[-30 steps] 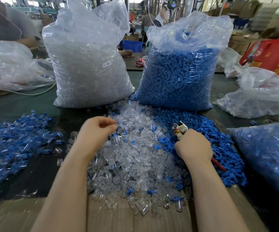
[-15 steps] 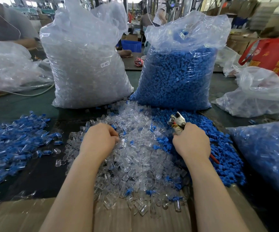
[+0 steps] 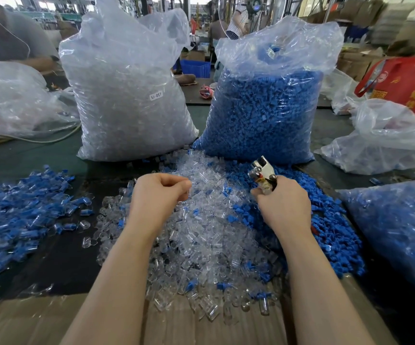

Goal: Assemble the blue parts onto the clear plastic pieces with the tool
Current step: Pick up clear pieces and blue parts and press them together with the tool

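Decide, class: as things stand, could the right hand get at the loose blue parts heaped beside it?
Probably yes. The right hand hovers right over the blue parts with nothing between, but it already grips the tool, so its fingers are occupied.

two full bags (image 3: pixel 132 100) (image 3: pixel 263 115) stand side by side behind the heap of clear pieces (image 3: pixel 209 235). loose blue parts (image 3: pixel 330 235) lie right of the heap, assembled pieces (image 3: pixel 15 220) well left. cardboard (image 3: pixel 201 327) lies nearest, under the heap's front edge.

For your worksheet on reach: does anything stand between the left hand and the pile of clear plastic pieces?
Nothing visible does. The left hand hovers with curled fingers right over the pile of clear plastic pieces, with no bag or tool between them. The pliers-like tool is off to the right, gripped by the right hand.
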`<state>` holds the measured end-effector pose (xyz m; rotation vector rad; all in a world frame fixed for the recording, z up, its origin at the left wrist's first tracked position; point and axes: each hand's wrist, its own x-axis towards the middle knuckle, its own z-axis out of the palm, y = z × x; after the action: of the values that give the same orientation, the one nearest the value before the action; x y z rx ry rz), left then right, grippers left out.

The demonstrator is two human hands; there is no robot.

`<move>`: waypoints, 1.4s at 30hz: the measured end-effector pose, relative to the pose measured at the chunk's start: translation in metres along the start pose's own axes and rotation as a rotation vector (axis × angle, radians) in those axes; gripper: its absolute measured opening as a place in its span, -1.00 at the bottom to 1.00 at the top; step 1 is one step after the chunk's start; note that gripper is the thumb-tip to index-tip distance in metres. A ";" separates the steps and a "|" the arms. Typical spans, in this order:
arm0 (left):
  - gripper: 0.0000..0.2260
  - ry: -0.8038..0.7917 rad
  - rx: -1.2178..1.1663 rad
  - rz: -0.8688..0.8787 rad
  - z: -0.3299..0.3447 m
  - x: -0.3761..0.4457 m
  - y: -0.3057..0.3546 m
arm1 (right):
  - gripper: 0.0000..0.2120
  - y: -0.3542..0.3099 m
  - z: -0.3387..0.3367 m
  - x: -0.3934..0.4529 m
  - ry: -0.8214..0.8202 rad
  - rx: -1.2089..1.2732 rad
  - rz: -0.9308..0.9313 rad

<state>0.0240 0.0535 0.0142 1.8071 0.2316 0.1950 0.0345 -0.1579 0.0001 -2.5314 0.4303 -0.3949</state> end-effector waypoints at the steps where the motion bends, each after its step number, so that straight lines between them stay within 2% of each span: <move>1: -0.95 -0.005 -0.030 -0.003 0.002 0.000 0.001 | -0.73 0.000 -0.001 0.000 0.005 0.026 -0.014; 6: -0.80 -0.072 -0.203 -0.042 0.015 -0.004 0.005 | -0.79 -0.007 -0.004 -0.003 0.001 0.205 -0.082; 18: -0.93 -0.122 -0.458 -0.097 0.033 -0.013 0.013 | -0.92 -0.030 -0.001 -0.019 -0.010 0.664 -0.279; 27: -0.93 -0.127 -0.480 -0.062 0.038 -0.019 0.019 | -0.86 -0.031 0.004 -0.021 0.005 0.688 -0.307; 35: -0.92 -0.101 -0.481 -0.017 0.040 -0.023 0.023 | -0.94 -0.031 0.007 -0.022 -0.005 0.725 -0.292; 42: -0.91 -0.003 -0.301 0.120 0.042 -0.024 0.024 | -0.87 -0.032 0.008 -0.022 0.047 0.631 -0.291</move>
<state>0.0124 0.0020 0.0267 1.5221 0.0857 0.2954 0.0243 -0.1200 0.0077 -1.9647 -0.0549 -0.5922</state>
